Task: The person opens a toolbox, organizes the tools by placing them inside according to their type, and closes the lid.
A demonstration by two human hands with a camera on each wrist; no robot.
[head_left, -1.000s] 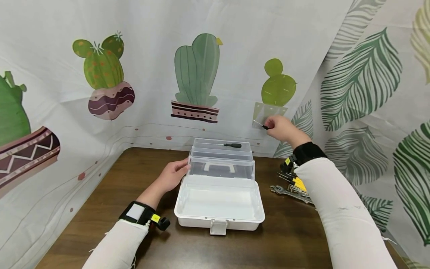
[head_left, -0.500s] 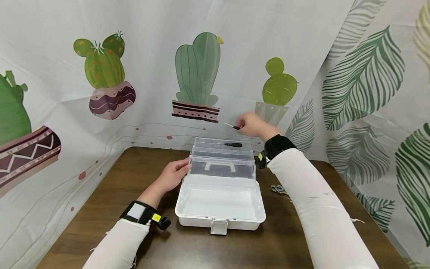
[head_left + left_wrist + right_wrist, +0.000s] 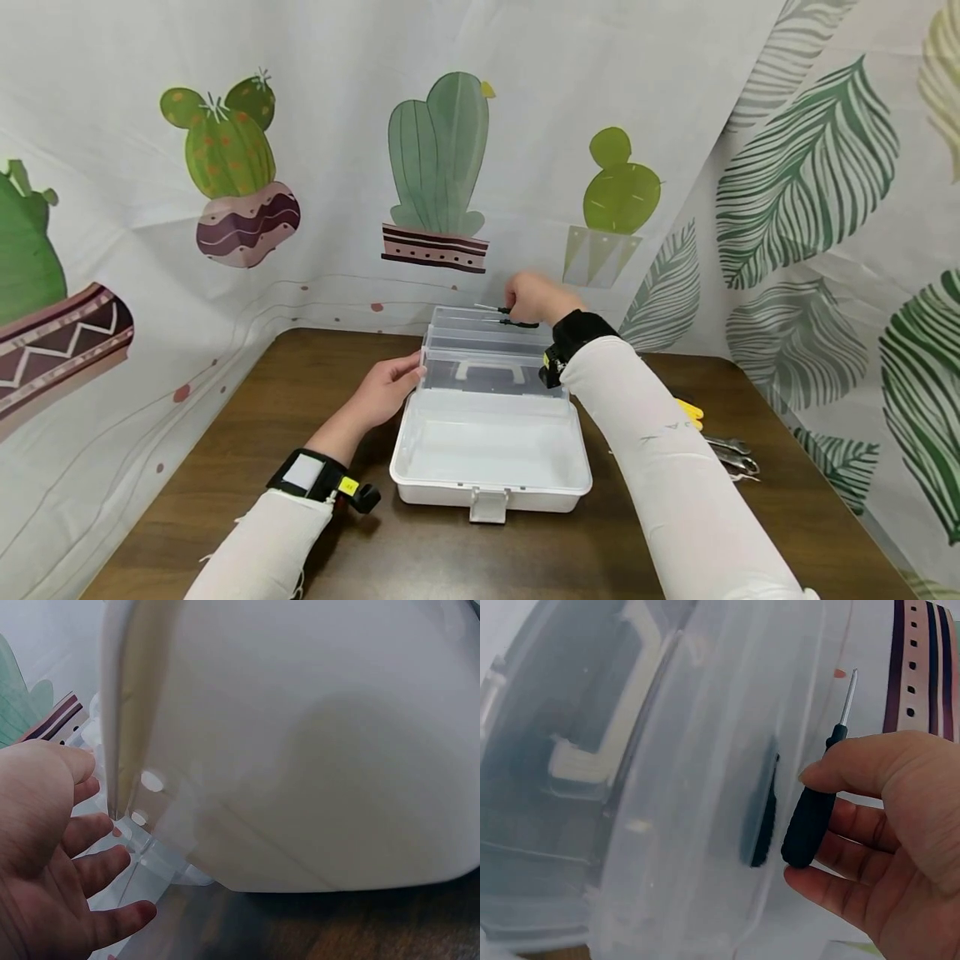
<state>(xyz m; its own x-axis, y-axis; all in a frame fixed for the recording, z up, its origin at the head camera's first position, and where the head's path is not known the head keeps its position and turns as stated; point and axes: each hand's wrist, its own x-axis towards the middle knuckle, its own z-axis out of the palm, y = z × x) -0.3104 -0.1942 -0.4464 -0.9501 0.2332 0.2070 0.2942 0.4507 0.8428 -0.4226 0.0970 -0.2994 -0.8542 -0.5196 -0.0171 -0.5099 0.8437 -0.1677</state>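
Observation:
A white toolbox (image 3: 491, 498) stands on the table, its clear lid (image 3: 442, 371) swung up and back. My right hand (image 3: 540, 296) pinches a small black-handled screwdriver (image 3: 810, 821) between thumb and fingers, its shaft pointing away from the palm. The hand is at the far, upper part of the lid, where a second black screwdriver (image 3: 763, 829) lies in a clear compartment. My left hand (image 3: 386, 390) is at the lid's left edge. In the left wrist view its fingers (image 3: 101, 868) are spread and loosely bent beside the box wall.
Wrenches (image 3: 731, 450) and yellow-handled tools (image 3: 690, 412) lie on the brown table (image 3: 247, 442) to the right, partly hidden by my right sleeve. A cactus-print curtain (image 3: 330, 167) hangs close behind the toolbox. A white latch (image 3: 488, 506) juts from the box front.
My right hand has carried the screwdriver leftward and down, from beside the curtain to the top of the open lid. The left hand and toolbox have stayed in place.

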